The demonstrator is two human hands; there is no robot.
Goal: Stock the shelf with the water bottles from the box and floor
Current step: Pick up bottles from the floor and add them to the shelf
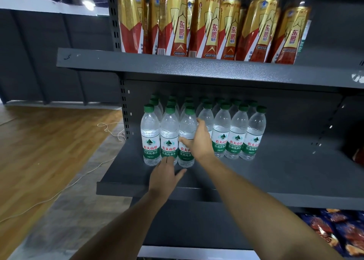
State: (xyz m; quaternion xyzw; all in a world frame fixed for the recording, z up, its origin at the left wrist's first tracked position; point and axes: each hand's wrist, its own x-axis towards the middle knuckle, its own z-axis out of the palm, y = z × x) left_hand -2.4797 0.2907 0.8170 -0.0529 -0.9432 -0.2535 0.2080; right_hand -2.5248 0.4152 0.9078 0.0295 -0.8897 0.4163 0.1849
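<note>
Right fingers (pixel 199 122) clamp one water bottle (pixel 186 157), left fingers (pixel 167 161) straight against neighbouring bottle (pixel 168 139), seven bottles (pixel 237 139) along front

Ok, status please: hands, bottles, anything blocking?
Left hand open, fingers against second front bottle. Right hand grips third front bottle. Nothing in the way on shelf.

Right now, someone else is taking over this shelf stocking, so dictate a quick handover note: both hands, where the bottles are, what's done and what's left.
The left hand is open, fingertips against the base of the second front bottle.
The right hand grips the third front bottle, which stands on the middle shelf.
Done: several rows of water bottles stand upright on the shelf's left part.
Left: room remains on the right. The box and floor are out of view, so the remaining stock is unknown.
</note>
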